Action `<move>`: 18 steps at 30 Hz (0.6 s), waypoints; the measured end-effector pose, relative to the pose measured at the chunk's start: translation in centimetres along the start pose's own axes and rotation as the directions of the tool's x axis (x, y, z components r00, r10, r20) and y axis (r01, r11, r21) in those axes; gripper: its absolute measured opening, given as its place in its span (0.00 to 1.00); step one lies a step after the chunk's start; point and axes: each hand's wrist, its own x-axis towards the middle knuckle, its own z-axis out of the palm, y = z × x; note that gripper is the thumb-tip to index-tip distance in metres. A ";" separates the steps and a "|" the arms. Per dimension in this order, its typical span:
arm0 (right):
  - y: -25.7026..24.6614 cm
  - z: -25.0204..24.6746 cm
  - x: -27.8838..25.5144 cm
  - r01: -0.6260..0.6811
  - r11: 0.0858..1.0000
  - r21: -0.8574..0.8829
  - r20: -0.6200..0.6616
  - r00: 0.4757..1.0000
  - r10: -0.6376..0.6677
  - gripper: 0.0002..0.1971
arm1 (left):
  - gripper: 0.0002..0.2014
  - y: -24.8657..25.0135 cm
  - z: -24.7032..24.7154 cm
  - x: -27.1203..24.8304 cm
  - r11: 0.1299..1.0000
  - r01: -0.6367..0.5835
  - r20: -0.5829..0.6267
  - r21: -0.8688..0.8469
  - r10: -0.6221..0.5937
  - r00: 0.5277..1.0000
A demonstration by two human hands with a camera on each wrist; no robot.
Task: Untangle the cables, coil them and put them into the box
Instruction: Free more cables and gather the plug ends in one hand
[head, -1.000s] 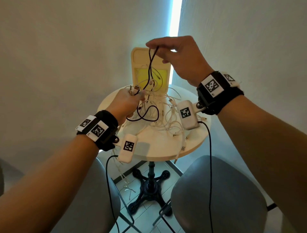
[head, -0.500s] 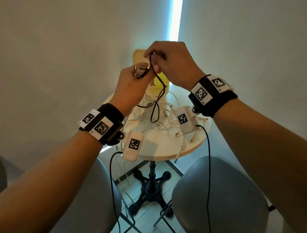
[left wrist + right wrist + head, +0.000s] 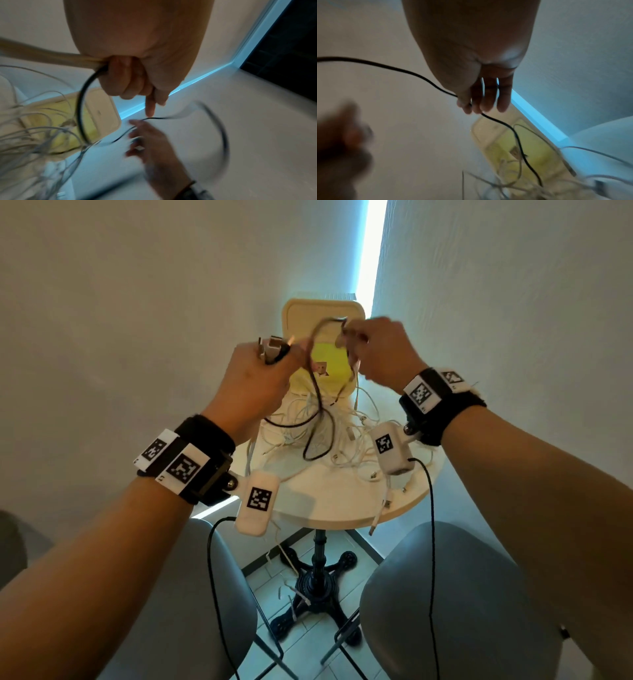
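Black cable (image 3: 317,405) lifted clear above the white tangle (image 3: 342,440) on the round table (image 3: 342,501); lower loop of it hangs down into the white cables, just touching or threaded among them, cannot tell which.

Risks, as judged from here:
- Hanging loop may be caught in the white tangle. Pulling higher would drag the whole bundle up, or off the near table edge, where some white ends already dangle.
- Right-hand hold is a light fingertip pinch; a snag could pull the cable out of it.
- Winding toward the left hand with the loop twisted could set a fresh knot.

Fingers and cable:
- Left hand (image 3: 260,374), on the left: fingers (image 3: 123,81) clenched round the black cable and a thicker pale cable beside it; plug ends stick out above the fist.
- Right hand (image 3: 380,350), on the right: fingers (image 3: 469,106) pinching the cable at their tips; remaining fingers fairly straight.
- Short arc of cable spans the two hands, in front of the box (image 3: 322,313).
- Box stands at the far side of the table, lid up, yellow inside.
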 end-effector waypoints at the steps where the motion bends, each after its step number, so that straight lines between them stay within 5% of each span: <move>1: -0.8 -1.0 0.3 0.033 0.999 0.028 -0.108 0.994 -0.030 0.13 | 0.22 -0.6 -0.3 0.0 0.999 0.041 0.021 0.023 -0.041 0.999; 4: -3.0 -3.7 0.9 0.112 0.980 0.164 -0.313 0.948 -0.056 0.10 | 0.24 -2.0 -0.9 -0.1 0.989 0.145 0.032 0.033 -0.146 0.989; 8: -5.0 -5.3 -0.2 0.120 0.943 0.311 -0.290 0.957 -0.026 0.08 | 0.28 -2.5 -1.6 -0.2 0.973 0.225 0.014 -0.041 -0.225 0.974; 11: -5.8 -6.0 -1.3 0.177 0.926 0.333 -0.230 0.968 -0.102 0.09 | 0.31 -2.3 -2.6 0.1 0.965 0.240 -0.043 -0.108 -0.245 0.968; 14: -6.7 -6.5 -2.4 0.194 0.968 0.156 -0.140 0.975 -0.173 0.12 | 0.32 -1.7 -3.9 0.5 0.971 0.201 -0.100 -0.130 -0.215 0.972; 18: -7.6 -6.0 -4.3 0.015 0.968 0.249 0.138 0.989 -0.051 0.12 | 0.24 -0.5 -5.5 1.0 0.959 0.174 -0.180 -0.225 -0.217 0.959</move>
